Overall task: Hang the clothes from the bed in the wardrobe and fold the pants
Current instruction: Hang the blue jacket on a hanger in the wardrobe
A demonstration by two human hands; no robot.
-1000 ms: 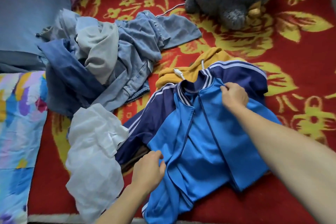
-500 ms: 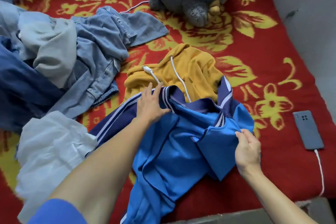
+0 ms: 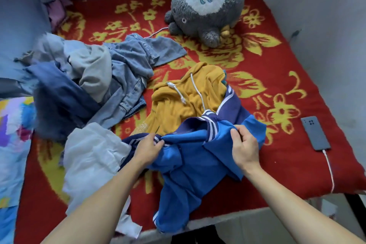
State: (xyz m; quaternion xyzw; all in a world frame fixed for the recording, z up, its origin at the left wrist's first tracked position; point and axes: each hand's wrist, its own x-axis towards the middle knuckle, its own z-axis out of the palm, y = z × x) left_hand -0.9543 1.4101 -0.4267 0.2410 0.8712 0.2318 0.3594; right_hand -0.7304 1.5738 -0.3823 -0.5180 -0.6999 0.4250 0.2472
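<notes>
Gripping blue jacket [image 3: 190,164]: left hand [image 3: 147,149], right hand [image 3: 244,147] | red floral blanket [image 3: 277,65] | pale wall [image 3: 326,16]

On the bed [image 3: 257,214], over a red blanket [image 3: 326,89] with yellow flowers: at the far side, a grey plush toy [image 3: 206,6]. To the left, a heap of denim clothes [image 3: 122,69] against a blue pillow [image 3: 17,35]. In the middle, a yellow hoodie [image 3: 184,105], partly under a blue jacket [image 3: 188,164] draped over the near edge. Just beside that, a crumpled white garment [image 3: 91,160]. Near the right edge, a dark phone [image 3: 315,132] with a white cable [image 3: 329,170] plugged in. Along the left, a bright patterned sheet [image 3: 11,144].
</notes>
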